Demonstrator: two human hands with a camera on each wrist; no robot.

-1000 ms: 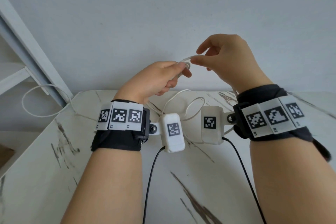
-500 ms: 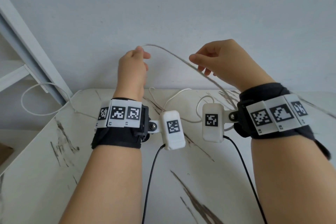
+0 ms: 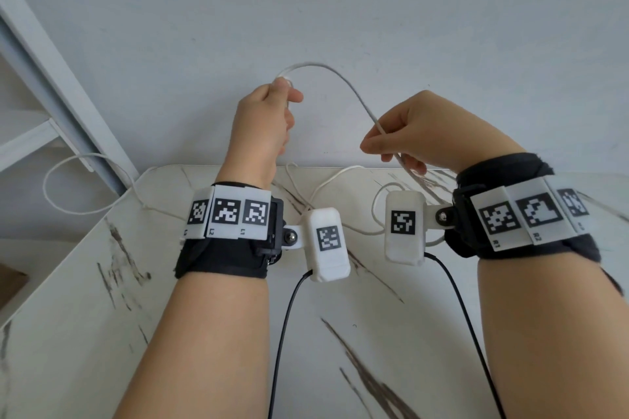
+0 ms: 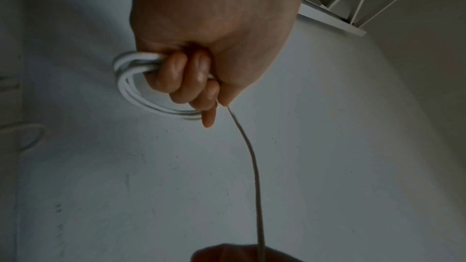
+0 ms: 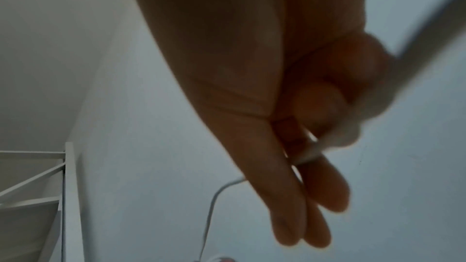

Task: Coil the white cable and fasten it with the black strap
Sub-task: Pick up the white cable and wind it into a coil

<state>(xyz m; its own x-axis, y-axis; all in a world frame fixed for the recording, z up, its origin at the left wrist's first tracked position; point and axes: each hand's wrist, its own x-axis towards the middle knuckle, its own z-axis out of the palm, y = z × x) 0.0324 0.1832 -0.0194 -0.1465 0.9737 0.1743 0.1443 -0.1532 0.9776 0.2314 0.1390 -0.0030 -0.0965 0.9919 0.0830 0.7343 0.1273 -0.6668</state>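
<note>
Fingers [image 4: 186, 79] of your left hand [image 3: 262, 126] curled around coiled white cable [image 4: 131, 95]; your right hand [image 3: 432, 133] pinched its free run above the surface [image 3: 102, 316].

Wider cable [image 3: 335, 78] arc between hands

white cable [image 3: 343, 83], white table [image 3: 85, 316] streaked dark

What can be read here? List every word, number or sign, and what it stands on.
"R1", "R2": right wristband, below its markers.
"L2": left wristband, below the middle marker; the labels beside it are too small to read.
Square black-and-white code markers, no letters: both wristbands, left wrist camera, right wrist camera.
No print shows on the white cable.
</note>
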